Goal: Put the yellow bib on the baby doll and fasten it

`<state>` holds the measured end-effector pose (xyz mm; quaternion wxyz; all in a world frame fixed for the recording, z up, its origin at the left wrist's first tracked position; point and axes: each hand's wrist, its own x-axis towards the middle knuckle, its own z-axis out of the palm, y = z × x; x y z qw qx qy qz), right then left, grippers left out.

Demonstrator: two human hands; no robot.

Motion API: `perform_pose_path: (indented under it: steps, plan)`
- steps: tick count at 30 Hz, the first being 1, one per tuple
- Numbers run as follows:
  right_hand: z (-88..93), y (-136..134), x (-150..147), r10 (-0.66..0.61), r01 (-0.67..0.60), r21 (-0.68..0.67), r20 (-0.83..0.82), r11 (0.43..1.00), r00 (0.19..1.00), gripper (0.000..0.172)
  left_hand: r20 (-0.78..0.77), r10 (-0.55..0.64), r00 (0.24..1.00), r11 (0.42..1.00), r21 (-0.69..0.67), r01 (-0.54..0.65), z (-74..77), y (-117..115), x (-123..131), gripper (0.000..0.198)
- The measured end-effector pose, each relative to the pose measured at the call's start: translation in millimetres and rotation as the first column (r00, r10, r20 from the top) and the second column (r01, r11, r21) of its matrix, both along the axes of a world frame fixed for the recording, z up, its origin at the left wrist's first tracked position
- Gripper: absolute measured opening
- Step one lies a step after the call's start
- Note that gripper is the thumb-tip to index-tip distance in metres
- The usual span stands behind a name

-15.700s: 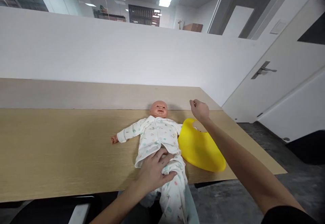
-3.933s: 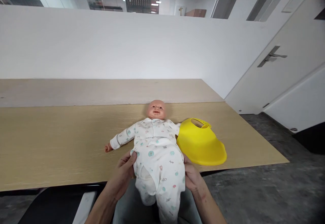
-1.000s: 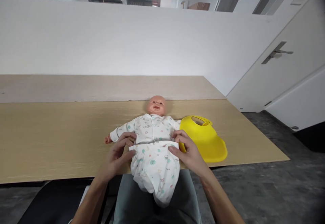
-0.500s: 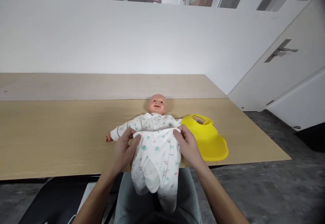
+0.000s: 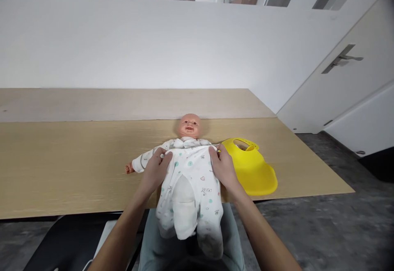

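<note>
A baby doll (image 5: 188, 126) lies on its back, head toward the wall, in a white printed top. My left hand (image 5: 157, 165) pinches one side of the waistband of white printed baby pants (image 5: 192, 164), and my right hand (image 5: 222, 165) grips the other side. The waistband is stretched across the doll's belly. Through an open crotch in the pants shows a white padded piece (image 5: 184, 207), apparently a diaper. The pant legs hang past the table edge over my lap. Right of my right hand lies a yellow bib (image 5: 250, 168), partly touching the doll's sleeve.
The wooden table (image 5: 67, 160) runs along a white wall (image 5: 123, 45). A black chair (image 5: 74, 242) stands below at the left. A white door with a metal handle (image 5: 341, 59) is at the right, above a grey floor (image 5: 308, 230).
Both hands have pulled the waistband up toward the doll's chest, covering more of the top. The pants are stretched further and more of the white padded piece shows. The bib stays in place.
</note>
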<state>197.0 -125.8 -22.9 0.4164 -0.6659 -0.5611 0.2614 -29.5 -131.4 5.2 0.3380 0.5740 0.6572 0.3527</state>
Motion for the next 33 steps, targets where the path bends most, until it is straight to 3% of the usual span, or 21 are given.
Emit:
perform_pose_path:
  steps: [8, 13, 17, 19, 21, 25, 28, 30, 33]
  plan:
    - [-8.8, 9.7, -6.0, 0.051, -0.035, -0.08, 0.199, 0.996, 0.979, 0.022, -0.094, -0.03, 0.995, 0.999, -0.026, 0.028, -9.3, 4.4, 4.6, 0.021]
    - [-13.2, 1.9, -8.5, 0.077, -0.079, 0.009, 0.151, 0.997, 0.986, 0.019, 0.015, -0.026, 1.0, 0.991, 0.135, 0.023, -19.3, -6.2, 2.8, 0.017]
    - [-9.7, -7.2, -7.5, -0.025, 0.001, 0.157, 0.15, 0.988, 0.988, 0.026, 0.02, 0.043, 0.999, 0.949, 0.312, -0.048, -25.9, -27.3, -4.1, 0.019]
    - [-5.4, -12.8, -7.6, -0.06, 0.035, 0.168, 0.142, 0.985, 0.988, 0.027, -0.058, 0.111, 0.992, 0.905, 0.419, -0.077, -28.1, -46.8, -6.8, 0.017]
    - [0.1, -22.5, -9.0, -0.054, 0.035, 0.163, 0.112, 0.986, 0.992, 0.025, -0.111, 0.091, 0.99, 0.908, 0.418, -0.037, -30.1, -70.2, -6.4, 0.013]
    - [9.0, -68.1, -16.8, -0.023, -0.001, 0.229, 0.104, 0.974, 0.994, 0.017, -0.174, 0.043, 0.984, 0.94, 0.341, 0.019, -34.4, -107.3, 4.2, 0.012]
    - [3.2, -122.7, -26.2, 0.013, -0.035, 0.237, 0.093, 0.971, 0.996, 0.012, -0.175, 0.025, 0.984, 0.951, 0.308, 0.03, -38.2, -115.4, 11.6, 0.014]
    - [-8.9, -157.1, -33.5, 0.136, -0.156, 0.132, 0.146, 0.979, 0.98, 0.018, -0.139, 0.039, 0.99, 0.956, 0.293, 0.003, -41.4, -115.3, 12.5, 0.015]
    - [-31.2, -187.8, -46.7, 0.351, -0.339, -0.088, 0.233, 0.936, 0.907, 0.035, -0.13, 0.075, 0.989, 0.958, 0.284, -0.035, -47.3, -115.6, 10.8, 0.016]
